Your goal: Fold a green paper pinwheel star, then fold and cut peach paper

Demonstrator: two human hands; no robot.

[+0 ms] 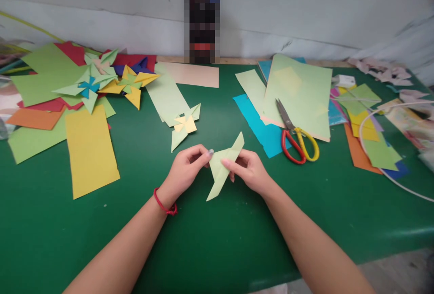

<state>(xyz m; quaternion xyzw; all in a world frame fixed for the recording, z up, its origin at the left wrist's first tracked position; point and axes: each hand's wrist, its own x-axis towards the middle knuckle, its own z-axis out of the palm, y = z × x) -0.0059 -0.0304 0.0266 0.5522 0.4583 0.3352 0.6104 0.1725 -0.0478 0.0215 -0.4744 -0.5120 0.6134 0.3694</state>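
Observation:
Between my two hands is a folded piece of pale green paper [222, 167] with two pointed ends, one up to the right and one down to the left. My left hand [188, 167] pinches its left corner between thumb and fingers. On the other side, my right hand [249, 170] grips it with the thumb on top and the fingers behind. Just beyond my left hand lies a partly assembled origami piece [185, 125], with a cream centre and pale green points. It touches the end of a pale green paper strip [167, 93].
Scissors [293, 136] with red and yellow handles rest partly on pale green sheets [305, 95], beside blue paper [259, 124]. At left are finished paper stars [130, 84] and a yellow sheet [91, 149]. A phone [202, 23] leans on the wall. A white cable [364, 131] curves at right.

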